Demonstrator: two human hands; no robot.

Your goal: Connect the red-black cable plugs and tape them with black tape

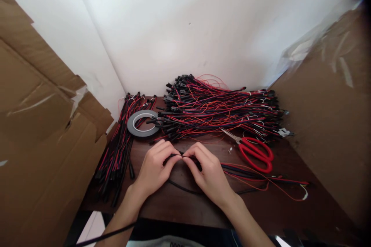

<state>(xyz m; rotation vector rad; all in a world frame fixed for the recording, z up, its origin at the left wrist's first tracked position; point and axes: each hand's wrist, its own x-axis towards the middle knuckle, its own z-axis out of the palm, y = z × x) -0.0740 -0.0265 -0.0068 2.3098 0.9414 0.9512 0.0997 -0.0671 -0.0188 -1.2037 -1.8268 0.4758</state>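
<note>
At the far left a flattened cardboard sheet (43, 123) leans against the wall, walling in your work corner on that side. Just right of it, a bundle of black-and-red cables (116, 154) lies lengthwise along the left edge of the dark tabletop (188, 204), stacked straight so single pieces can be drawn off without tangling. A roll of grey tape (143, 123) rests flat beside the bundle's far end, close enough for your left hand.

Your left hand (155, 170) and right hand (207, 173) meet at the near middle of the tabletop, fingertips pressed together and pinched on a thin black cable (185, 189). You grip it from both sides where the two hands touch (the exact joint is hidden behind your fingers), which steadies the small end while you work on it. The rest of that cable loops toward you under your wrists and trails off to the right.

Beyond your hands, a large heap of red and black wire leads (214, 110) spreads across the far side, connectors bunched at its left end. Red-handled scissors (255, 152) lie just right of your right hand, blades pointing far-left. A few loose red and black wires (269, 181) run to the right, toward a cardboard box (330, 115) closing in the right side
</note>
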